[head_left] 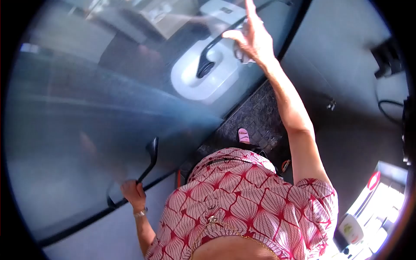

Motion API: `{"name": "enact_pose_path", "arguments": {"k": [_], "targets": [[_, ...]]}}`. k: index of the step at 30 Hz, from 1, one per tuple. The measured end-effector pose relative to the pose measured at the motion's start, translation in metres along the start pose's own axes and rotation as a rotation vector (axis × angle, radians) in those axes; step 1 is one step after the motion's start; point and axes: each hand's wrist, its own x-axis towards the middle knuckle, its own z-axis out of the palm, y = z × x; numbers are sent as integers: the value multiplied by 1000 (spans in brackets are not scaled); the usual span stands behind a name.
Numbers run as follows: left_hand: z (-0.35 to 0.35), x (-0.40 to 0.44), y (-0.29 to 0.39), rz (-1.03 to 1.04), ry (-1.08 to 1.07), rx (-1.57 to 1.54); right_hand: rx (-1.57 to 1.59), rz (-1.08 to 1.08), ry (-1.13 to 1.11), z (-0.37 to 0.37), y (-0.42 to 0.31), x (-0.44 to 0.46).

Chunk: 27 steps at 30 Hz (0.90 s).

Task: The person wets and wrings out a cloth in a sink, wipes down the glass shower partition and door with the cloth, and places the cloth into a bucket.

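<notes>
Glass panel (117, 108): spread across the left and upper middle of the head view, with a dark edge strip (86, 223) at the lower left.
Likely handling: judged heavy, stiff and smooth, slick if wet, and breakable under a hard knock.
Best hold: the black handle (152, 151) at the lower left seemed the surest place; a flat palm on the bare pane would probably have slid.
Left hand (132, 193): at the lower left of the frame, fingers curled in and closed round the lower part of that handle; a wristband (141, 213) sat below it.
Right hand (255, 41): raised at the upper middle, thumb and forefinger spread wide, against or just in front of the glass; a pale, crumpled-looking thing (242, 55) showed by the palm, though whether the other fingers had hold of it could not be told.
White toilet (184, 84): upper middle, seen through the glass or mirrored in it; which, could not be told.
Floor (260, 104): dark, right of centre, with a pink slipper (243, 135).
</notes>
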Motion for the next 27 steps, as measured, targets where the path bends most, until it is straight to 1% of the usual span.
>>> {"name": "enact_pose_path", "arguments": {"k": [1, 3, 5, 6, 8, 9, 10, 11, 12, 13, 14, 15, 17, 18, 19, 21, 22, 23, 24, 25, 26, 27], "targets": [[2, 1, -1, 6, 2, 30, -7, -9, 33, 7, 5, -2], [5, 4, -3, 11, 35, 0, 261, 136, -105, -1, -2, 1], [5, 6, -2, -11, 31, 2, 194, 146, -105, -1, -5, -1], [7, 8, -1, -7, 37, -7, 207, -138, 111, 15, 10, -4], [10, 11, 0, -16, 59, 22, 110, -115, 60, 6, 8, -5], [17, 4, -9, -52, -41, 84, -58, -176, 81, 2, 5, -2], [14, 8, -6, -65, -65, 121, 7, -243, 43, 1, 9, 1], [4, 16, 1, -107, -85, 130, 134, -242, -113, -7, -4, 8], [-5, 22, 5, -168, -137, 108, 128, -236, -115, 2, 5, 8], [-4, 16, 0, -143, -101, 106, 272, -98, -123, 7, 6, -1], [-7, 15, -2, -123, -39, 68, 284, -125, -106, 12, 10, -4], [-9, 10, -4, -153, -16, 88, 275, -144, -69, 14, 12, -5], [-6, 8, -9, -117, 20, 80, 328, -86, -110, 10, 7, -3], [-1, 7, -8, -133, 39, 65, 472, 36, -150, 7, 0, -6], [0, 9, -5, -117, 47, 59, 462, 39, -135, 2, -7, -7], [-1, 15, -4, -111, 112, 48, 637, 157, -268, -16, -35, -5], [-2, 16, -4, -104, 76, 32, 618, 84, -195, -27, -65, -6], [-2, 17, -2, -45, 88, 12, 706, 76, -172, -37, -75, -6], [-3, 15, -2, -69, 112, -52, 739, -3, -65, -50, -99, -3], [-5, 16, -3, -94, 136, -111, 752, -29, 35, -63, -121, 2], [-6, 15, -4, -40, 152, -129, 953, -81, 83, -74, -145, 8], [-10, 12, -5, -49, 159, -188, 912, -149, 152, -88, -167, 14]]}}
